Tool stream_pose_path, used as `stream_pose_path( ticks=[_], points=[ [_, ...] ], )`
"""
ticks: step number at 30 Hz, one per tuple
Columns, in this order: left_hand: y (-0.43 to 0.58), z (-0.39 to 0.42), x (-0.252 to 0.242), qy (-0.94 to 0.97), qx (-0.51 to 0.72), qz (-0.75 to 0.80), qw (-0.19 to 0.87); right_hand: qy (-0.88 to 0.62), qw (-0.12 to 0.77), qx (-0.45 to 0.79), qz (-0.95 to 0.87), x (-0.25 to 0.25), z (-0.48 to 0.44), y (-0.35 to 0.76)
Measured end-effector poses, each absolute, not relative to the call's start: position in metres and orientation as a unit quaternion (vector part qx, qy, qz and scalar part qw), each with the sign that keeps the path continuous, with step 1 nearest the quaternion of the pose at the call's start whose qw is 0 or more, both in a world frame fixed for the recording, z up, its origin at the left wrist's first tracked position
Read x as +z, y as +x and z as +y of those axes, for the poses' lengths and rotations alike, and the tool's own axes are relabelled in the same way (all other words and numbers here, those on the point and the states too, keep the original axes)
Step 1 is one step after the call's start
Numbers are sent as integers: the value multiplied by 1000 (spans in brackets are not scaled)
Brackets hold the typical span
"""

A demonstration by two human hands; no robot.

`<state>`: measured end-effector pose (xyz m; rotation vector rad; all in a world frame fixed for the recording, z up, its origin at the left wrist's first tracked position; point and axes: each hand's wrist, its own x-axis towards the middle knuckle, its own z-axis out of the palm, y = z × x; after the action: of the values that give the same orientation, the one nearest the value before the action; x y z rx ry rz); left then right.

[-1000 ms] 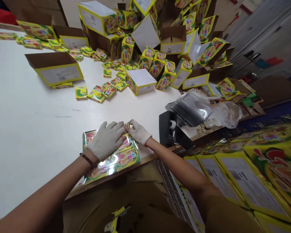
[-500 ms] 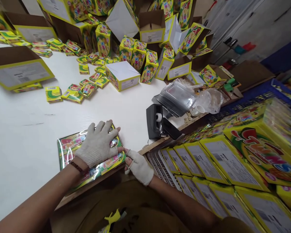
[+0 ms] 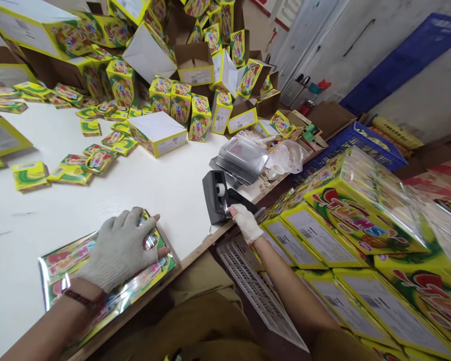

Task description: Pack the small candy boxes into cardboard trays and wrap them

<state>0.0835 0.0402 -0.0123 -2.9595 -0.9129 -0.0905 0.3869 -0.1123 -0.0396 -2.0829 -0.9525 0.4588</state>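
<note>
My left hand [image 3: 118,248], in a white fingertip-less knit glove, lies flat with fingers stretched on a shiny, colourfully printed flat pack [image 3: 67,258] at the table's front edge. My right hand [image 3: 247,224], gloved alike, is at the front of a black tape dispenser [image 3: 211,198]. Its thumb and fingertips are pinched at the strip of clear tape [image 3: 226,207] by the cutting end. Inside the dispenser sits a small tape roll [image 3: 220,189]. Part of the pack is hidden beneath my left hand and forearm.
Behind the dispenser lie clear plastic trays [image 3: 242,158]. Small yellow packets [image 3: 30,175] and printed cartons [image 3: 158,133] are spread over the white table [image 3: 165,188]. At right, large yellow boxes [image 3: 361,210] are stacked beside a white plastic crate [image 3: 255,296].
My right hand has moved from the pack's corner out to the tape dispenser. My left hand stays flat on the pack. The view has swung to the right.
</note>
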Motion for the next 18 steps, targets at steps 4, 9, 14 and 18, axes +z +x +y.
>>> stream_pose_path(
  ticks=[4, 9, 14, 18],
  points=[
    [85, 44, -10, -953, -14, -303, -4, -818, 465, 132, -312, -41, -110, 366],
    [85, 44, -9, -955, -18, -296, -14, -800, 510, 88, -304, -38, -145, 340],
    [85, 45, -11, -953, -38, -298, -29, -816, 467, 241, -239, -63, -154, 339],
    [84, 46, -14, -957, -43, -287, 2, -834, 387, 283, -272, -74, -149, 361]
  ],
)
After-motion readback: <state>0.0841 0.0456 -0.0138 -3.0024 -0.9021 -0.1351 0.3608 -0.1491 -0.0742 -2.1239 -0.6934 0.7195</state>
